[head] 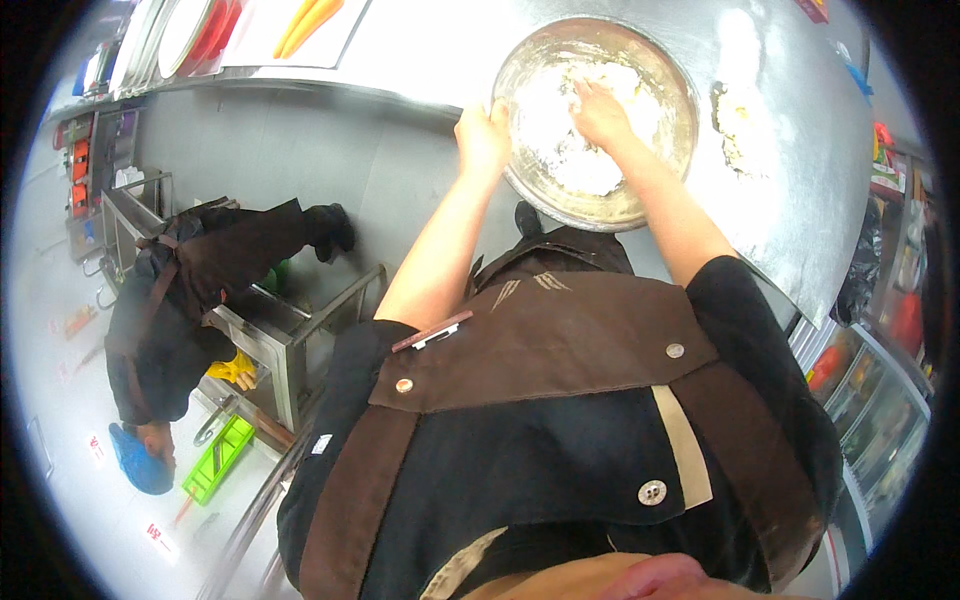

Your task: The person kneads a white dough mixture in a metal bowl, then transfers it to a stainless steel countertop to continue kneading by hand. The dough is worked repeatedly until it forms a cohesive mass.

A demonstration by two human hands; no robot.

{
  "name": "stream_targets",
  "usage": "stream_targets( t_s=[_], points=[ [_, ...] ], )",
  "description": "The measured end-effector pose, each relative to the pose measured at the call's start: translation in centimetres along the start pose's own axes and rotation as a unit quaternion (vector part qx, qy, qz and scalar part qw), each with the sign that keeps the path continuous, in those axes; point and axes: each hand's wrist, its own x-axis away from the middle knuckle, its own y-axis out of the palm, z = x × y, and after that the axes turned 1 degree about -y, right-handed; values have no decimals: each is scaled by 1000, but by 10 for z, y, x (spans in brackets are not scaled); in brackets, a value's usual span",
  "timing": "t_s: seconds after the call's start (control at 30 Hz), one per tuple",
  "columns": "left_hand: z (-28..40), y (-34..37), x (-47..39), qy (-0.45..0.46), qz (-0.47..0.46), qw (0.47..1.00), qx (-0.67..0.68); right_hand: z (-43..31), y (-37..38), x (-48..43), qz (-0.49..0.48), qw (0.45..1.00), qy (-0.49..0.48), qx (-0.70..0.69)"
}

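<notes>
A large round metal bowl (679,90) rests near the front edge of the metal worktop, holding white flour and clumps of pale dough (589,169). My left hand (482,139) grips the bowl's left rim, with the thumb near the inside of the wall. Inside the bowl, my right hand (600,116) touches the floury mixture, its fingertips partly hidden in it. On the worktop to the right of the bowl lies a strip of floury, crumbly dough (739,131).
Peeled carrots (307,26) lie on a white board (255,37) at the upper left, near stacked plates (180,34). A co-worker (161,322) in a blue cap and yellow gloves stands at a metal sink unit; a green slicer (217,459) is beside it.
</notes>
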Motion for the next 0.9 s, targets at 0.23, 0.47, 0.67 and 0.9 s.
stream_targets(
  t_s=[0.23, 0.47, 0.67, 0.9],
  points=[
    [-9, 8, -6, -47, 18, 998, 35, -70, 0, 36, -153, 975, -125, -102],
    [-4, 5, -9, -66, 0, 997, 43, -42, -16, -15, -145, 898, 83, -407],
    [-9, 5, -13, -48, 14, 998, 46, -85, 16, 22, -66, 939, -158, -299],
    [-1, 0, 10, 3, 5, 1000, 17, -47, -3, -47, 79, 953, 26, -292]
  ],
)
